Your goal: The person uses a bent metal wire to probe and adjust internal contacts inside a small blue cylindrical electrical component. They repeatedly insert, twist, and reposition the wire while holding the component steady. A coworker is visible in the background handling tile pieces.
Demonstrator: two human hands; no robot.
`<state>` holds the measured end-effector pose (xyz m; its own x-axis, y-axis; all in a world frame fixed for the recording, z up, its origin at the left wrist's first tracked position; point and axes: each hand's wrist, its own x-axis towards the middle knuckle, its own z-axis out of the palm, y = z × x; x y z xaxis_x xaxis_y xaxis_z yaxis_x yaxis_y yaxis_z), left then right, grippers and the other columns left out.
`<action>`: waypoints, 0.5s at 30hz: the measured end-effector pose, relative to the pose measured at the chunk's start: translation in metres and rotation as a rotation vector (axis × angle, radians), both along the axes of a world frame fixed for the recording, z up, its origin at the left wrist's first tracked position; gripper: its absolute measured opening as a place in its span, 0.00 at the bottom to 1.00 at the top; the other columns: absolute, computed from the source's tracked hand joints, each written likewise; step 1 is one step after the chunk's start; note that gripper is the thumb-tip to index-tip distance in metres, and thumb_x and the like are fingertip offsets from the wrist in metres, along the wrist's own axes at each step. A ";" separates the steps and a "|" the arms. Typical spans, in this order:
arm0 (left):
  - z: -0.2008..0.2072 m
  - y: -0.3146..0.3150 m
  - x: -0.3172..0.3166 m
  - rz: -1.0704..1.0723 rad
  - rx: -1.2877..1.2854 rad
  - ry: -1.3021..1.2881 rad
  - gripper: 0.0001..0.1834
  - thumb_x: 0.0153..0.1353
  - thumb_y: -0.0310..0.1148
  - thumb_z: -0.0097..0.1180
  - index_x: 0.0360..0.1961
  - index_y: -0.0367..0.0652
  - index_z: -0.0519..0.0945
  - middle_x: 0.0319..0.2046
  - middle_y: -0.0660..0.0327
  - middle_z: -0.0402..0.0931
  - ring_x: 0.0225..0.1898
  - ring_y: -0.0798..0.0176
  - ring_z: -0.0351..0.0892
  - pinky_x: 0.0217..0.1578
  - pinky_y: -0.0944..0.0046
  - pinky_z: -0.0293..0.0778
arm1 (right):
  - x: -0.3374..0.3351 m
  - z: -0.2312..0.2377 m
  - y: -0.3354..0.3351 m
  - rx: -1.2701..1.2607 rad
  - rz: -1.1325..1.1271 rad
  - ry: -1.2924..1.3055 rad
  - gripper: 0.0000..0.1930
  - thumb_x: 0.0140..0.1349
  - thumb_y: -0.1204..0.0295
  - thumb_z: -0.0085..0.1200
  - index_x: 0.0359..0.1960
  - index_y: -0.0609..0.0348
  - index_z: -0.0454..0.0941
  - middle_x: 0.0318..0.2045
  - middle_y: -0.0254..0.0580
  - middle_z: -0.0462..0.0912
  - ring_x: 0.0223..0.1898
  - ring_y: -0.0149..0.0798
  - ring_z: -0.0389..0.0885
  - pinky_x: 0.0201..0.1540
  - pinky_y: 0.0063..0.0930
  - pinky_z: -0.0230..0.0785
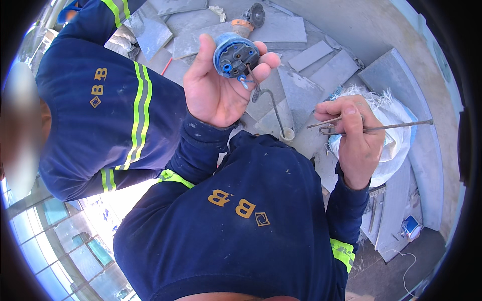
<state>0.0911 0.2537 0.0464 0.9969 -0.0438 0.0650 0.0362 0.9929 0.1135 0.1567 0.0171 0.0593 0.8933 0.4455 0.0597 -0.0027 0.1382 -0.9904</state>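
In my left hand (pixel 213 93) rests a round fitting (pixel 236 56) with a blue rim and a black face with holes in it. My fingers curl around its far side and the thumb stands up at the left. Short blue wire ends (pixel 243 80) stick out at its lower edge. A dark cable (pixel 275 105) hangs near it and runs down to a small pale pipe end (pixel 287 134). My right hand (pixel 359 138) pinches a bent metal rod (pixel 401 125), folded back in a hook, its long end pointing right. The two hands are apart.
Loose grey slabs (pixel 296 93) cover the floor beyond my hands. A white woven sack (pixel 391 150) stands beside my right hand. A co-worker in a navy jacket (pixel 110 110) bends close on my left. A dark disc-shaped part with an orange collar (pixel 242 25) lies farther off. A curved wall (pixel 381 30) borders the right.
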 end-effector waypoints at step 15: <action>0.015 -0.029 -0.008 0.375 0.601 0.007 0.36 0.70 0.57 0.40 0.56 0.27 0.65 0.53 0.35 0.71 0.52 0.45 0.78 0.52 0.52 0.77 | -0.036 -0.016 0.076 0.060 0.038 0.008 0.18 0.55 0.84 0.64 0.45 0.60 0.71 0.35 0.39 0.80 0.24 0.20 0.71 0.26 0.13 0.63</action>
<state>0.0828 0.2246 0.0612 0.9520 0.2766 0.1310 -0.2935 0.7040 0.6467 0.1203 0.0927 0.0431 0.8765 0.4746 0.0805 -0.0169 0.1975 -0.9802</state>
